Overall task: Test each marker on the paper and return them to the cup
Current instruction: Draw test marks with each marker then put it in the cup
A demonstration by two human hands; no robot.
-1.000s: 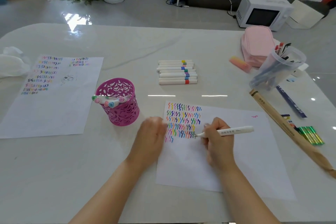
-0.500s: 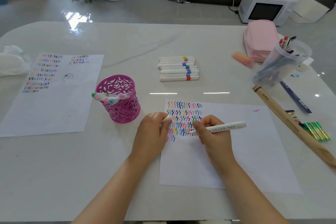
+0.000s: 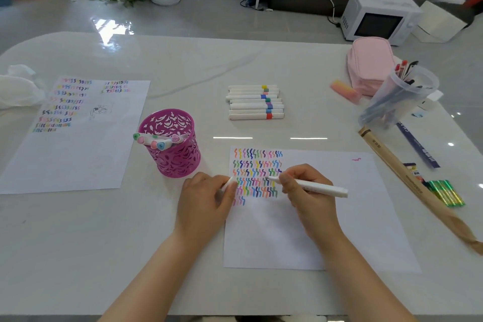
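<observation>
While upright – pink cup (image 3: 177, 162), markers (image 3: 154, 140) inside.

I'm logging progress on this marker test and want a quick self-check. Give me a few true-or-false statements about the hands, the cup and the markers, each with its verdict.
1. The right hand holds a white marker with its tip at the coloured squiggles on the paper. True.
2. The magenta cup has nothing in it. False: several capped markers lean out over its rim.
3. A row of white markers lies on the table beyond the paper. True.
4. The left hand lies flat and holds nothing. False: it pinches a small white piece, probably the cap, at the paper's left edge.
</observation>
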